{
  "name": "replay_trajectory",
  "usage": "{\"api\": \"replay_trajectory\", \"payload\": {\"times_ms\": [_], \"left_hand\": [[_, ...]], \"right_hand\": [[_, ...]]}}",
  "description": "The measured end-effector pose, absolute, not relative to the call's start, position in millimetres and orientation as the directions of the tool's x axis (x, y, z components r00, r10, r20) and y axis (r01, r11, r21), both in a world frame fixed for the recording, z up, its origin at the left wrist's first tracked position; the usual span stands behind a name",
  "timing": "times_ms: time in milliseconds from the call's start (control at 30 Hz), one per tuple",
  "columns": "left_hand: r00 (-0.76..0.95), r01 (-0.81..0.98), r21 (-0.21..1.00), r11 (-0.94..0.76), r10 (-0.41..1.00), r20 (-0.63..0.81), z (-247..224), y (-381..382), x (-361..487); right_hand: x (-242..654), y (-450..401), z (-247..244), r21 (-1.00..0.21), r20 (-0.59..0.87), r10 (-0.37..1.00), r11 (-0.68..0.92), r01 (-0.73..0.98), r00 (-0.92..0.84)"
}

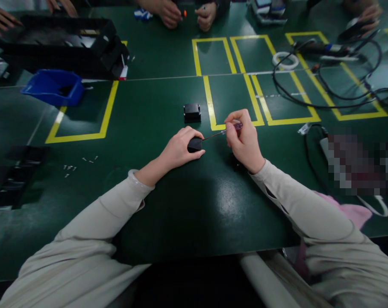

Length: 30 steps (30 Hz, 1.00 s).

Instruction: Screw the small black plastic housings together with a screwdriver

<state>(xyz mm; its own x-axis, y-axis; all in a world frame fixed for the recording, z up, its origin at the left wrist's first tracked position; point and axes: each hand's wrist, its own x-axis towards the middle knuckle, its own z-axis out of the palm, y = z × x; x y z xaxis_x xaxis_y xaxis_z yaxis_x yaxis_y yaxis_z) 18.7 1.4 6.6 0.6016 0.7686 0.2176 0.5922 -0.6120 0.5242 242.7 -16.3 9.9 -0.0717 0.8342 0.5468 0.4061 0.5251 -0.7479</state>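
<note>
Near the middle of the green table, my left hand [181, 147] grips a small black block [194, 145] between thumb and fingers. My right hand [245, 139] is closed on the purplish handle of a screwdriver [238, 126]. Its thin shaft points left, and the tip meets the right side of the black block. Just beyond my left hand stands a second black part [192, 113] with small metal bits at its sides. A small dark object [235, 161] lies partly hidden under my right hand.
Several screws [69, 167] and dark flat parts [14, 175] lie at left. A blue bin [54, 87] sits before black trays [57, 42]. Cables [328, 102] and a white ring [285, 61] lie at right. Other people's hands [171, 13] work across the table.
</note>
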Motion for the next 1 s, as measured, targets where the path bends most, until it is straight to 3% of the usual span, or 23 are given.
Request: {"api": "replay_trajectory", "payload": {"times_ms": [1000], "left_hand": [[0.612, 0.581, 0.518, -0.628, 0.756, 0.23, 4.4, 3.0, 18.0]], "right_hand": [[245.3, -15.7, 11.6, -0.846, 0.438, 0.898, 0.429, 0.316, -0.046]]}}
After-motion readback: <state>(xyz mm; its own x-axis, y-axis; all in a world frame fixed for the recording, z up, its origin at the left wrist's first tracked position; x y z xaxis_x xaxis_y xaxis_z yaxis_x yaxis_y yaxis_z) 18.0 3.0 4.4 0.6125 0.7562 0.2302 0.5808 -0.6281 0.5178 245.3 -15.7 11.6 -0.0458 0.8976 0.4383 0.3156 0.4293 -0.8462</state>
